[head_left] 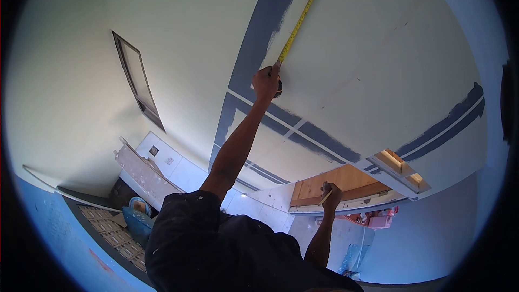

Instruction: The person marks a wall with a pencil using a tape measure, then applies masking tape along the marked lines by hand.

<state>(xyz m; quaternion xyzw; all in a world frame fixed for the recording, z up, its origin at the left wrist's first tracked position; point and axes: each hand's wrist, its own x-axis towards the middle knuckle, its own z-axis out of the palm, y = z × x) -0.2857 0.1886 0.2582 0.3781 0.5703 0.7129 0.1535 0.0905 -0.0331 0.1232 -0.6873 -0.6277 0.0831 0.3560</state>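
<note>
My left hand [266, 82] is raised against the pale wall and closed around a tape measure [279, 88], whose dark case shows past the fingers. Its yellow blade [303, 17] runs from the hand up along the wall and out of view at the top. Beside the blade lies a dark grey painted band [258, 38] with a ragged edge. Lower on the right, my right hand [333, 194] is closed on a thin, light stick that looks like a pencil [325, 198]. It is held in front of a brown wooden panel [308, 189], apart from the wall.
More grey bands with pale lines [324, 139] cross the wall. A framed opening [403, 168] is at right, a window [135, 78] at left. Below stand a paint-spotted board [141, 165], a bucket [139, 205], stacked bricks or blocks [111, 232] and pink-red items [380, 219].
</note>
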